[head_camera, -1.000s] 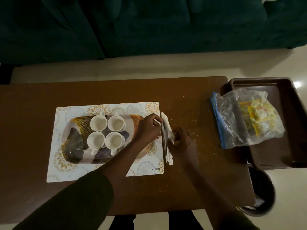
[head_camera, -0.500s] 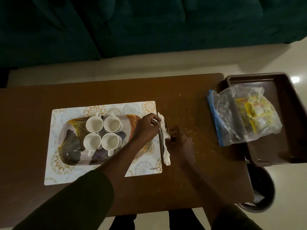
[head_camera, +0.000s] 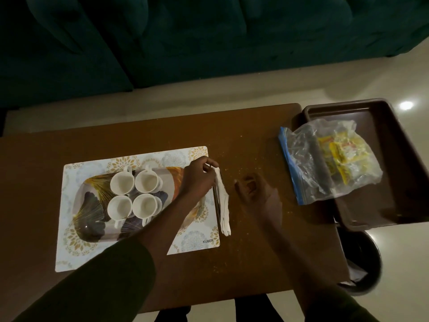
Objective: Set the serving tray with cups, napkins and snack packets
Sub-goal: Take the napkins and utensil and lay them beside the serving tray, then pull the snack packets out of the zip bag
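A patterned serving tray (head_camera: 90, 205) lies on a floral placemat (head_camera: 76, 252) and carries several white cups (head_camera: 122, 183). My left hand (head_camera: 198, 180) pinches the top of a stack of white napkins (head_camera: 223, 205) held on edge at the placemat's right border, beside the tray. My right hand (head_camera: 253, 189) hovers just right of the napkins, fingers loosely curled, touching nothing. A clear zip bag with yellow snack packets (head_camera: 341, 159) rests in a brown bin (head_camera: 394, 182) at the right.
The brown table (head_camera: 255, 263) has crumbs scattered over its right half. A dark round bucket (head_camera: 362, 263) stands on the floor below the bin. A dark green sofa (head_camera: 185, 31) runs along the far side.
My right hand has let go of the napkins and drawn a little to the right. My left hand still holds the stack upright in the same place.
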The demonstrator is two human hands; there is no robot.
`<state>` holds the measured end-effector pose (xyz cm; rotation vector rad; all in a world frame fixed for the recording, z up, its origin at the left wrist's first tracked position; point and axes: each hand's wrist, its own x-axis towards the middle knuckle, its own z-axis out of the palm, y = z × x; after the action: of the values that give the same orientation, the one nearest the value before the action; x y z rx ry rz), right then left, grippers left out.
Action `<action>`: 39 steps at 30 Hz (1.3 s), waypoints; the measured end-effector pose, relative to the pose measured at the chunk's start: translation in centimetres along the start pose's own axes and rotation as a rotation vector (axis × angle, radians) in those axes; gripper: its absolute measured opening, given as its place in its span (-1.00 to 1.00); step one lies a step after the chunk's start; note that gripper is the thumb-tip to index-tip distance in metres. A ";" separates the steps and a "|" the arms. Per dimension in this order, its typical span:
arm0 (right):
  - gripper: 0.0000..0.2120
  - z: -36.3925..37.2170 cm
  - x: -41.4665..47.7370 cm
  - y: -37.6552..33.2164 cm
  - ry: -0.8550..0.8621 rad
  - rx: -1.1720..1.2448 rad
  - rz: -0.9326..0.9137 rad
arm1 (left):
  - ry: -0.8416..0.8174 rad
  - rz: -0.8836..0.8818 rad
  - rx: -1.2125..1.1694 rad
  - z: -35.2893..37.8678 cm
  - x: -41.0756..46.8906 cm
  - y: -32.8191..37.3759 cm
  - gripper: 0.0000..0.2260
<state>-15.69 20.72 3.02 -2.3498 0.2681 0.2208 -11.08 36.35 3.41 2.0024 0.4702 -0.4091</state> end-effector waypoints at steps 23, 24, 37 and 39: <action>-0.79 -17.6 8.2 14.7 0.196 -0.010 0.219 | -0.245 -0.329 -0.187 18.0 2.2 10.0 -0.51; -0.79 -17.8 8.2 15.1 0.186 0.001 0.220 | -0.250 -0.366 -0.195 18.6 2.4 9.7 -0.46; -0.74 -16.7 8.2 15.3 0.124 0.104 0.161 | -0.450 -0.424 -0.308 21.4 3.3 9.8 -0.86; -0.56 -16.4 8.1 14.7 0.060 0.115 0.113 | -0.488 -0.367 -0.359 21.2 3.2 10.5 -0.86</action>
<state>-10.38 -2.10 2.91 -2.2322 0.4326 0.1842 -4.98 13.50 0.45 1.4046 0.5535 -0.9436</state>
